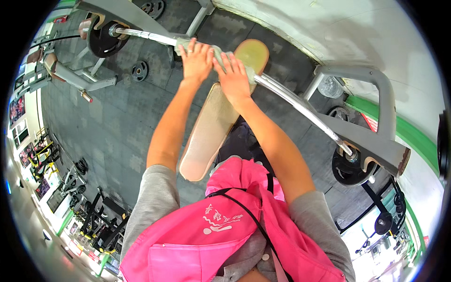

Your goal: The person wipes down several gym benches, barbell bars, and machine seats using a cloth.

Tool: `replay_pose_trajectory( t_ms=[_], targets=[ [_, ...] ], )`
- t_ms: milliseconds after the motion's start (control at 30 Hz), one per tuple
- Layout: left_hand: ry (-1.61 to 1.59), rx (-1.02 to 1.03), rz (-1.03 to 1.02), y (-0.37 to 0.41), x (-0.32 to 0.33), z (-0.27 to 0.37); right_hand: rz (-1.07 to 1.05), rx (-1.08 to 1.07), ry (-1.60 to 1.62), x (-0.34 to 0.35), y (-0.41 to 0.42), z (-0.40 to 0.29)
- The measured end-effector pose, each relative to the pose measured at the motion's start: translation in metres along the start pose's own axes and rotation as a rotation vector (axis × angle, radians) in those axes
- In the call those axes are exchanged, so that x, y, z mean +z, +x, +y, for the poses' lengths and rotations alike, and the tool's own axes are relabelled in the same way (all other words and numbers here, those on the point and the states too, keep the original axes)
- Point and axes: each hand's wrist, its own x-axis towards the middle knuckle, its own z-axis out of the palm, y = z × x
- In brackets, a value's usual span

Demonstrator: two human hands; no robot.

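Observation:
A chrome barbell (296, 101) rests across the uprights of a grey bench-press rack. Around its middle lies a pale green-grey cloth (250, 73). My left hand (198, 62) lies over the cloth on the left part of the wrapped stretch, fingers bent over the bar. Close beside it, my right hand (233, 78) presses on the cloth with its fingers reaching over the top. Where the thumbs sit underneath is hidden. Below the bar stands a padded bench with a long beige pad (210, 135) and a greenish-yellow end pad (251, 54).
Black weight plates (105, 39) show at both bar ends. The rack's grey frame (378, 95) stands near the white wall (352, 31). Another plate (140, 71) lies on the dark tile floor (116, 116). Gym machines (105, 218) line the left. I wear a pink apron (225, 215).

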Motion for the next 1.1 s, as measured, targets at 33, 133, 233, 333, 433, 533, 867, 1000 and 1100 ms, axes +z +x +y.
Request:
replay_pose_trajectory(
  t_ms=[33,133,233,333,433,533,867,1000,1100],
  targets=[
    [-0.002,0.009,-0.028,-0.004,-0.003,0.020,-0.003,0.013,-0.037,-0.005,-0.014,0.009],
    [0.082,0.136,-0.153,-0.023,-0.011,0.095,-0.014,0.065,-0.117,-0.026,-0.077,0.046],
    [-0.035,0.311,-0.259,-0.046,-0.017,0.189,0.025,0.141,-0.127,-0.053,-0.158,0.105],
    [-0.250,0.405,-0.200,-0.071,-0.008,0.268,0.101,0.141,-0.020,-0.091,-0.227,0.158],
    [-0.479,0.421,-0.178,-0.094,-0.030,0.317,0.011,0.228,0.069,-0.135,-0.282,0.167],
    [-0.705,0.412,-0.234,-0.143,-0.059,0.324,0.058,0.261,0.172,-0.150,-0.329,0.139],
    [-0.776,0.118,-0.448,-0.539,-0.131,0.174,-0.340,-0.072,0.634,-0.075,-0.552,-0.054],
    [-0.682,-0.141,-0.485,-0.655,-0.174,0.152,-0.396,-0.184,0.778,-0.077,-0.588,-0.138],
    [-0.626,-0.230,-0.540,-0.709,-0.182,0.134,-0.452,-0.274,0.715,-0.061,-0.598,-0.177]
  ],
)
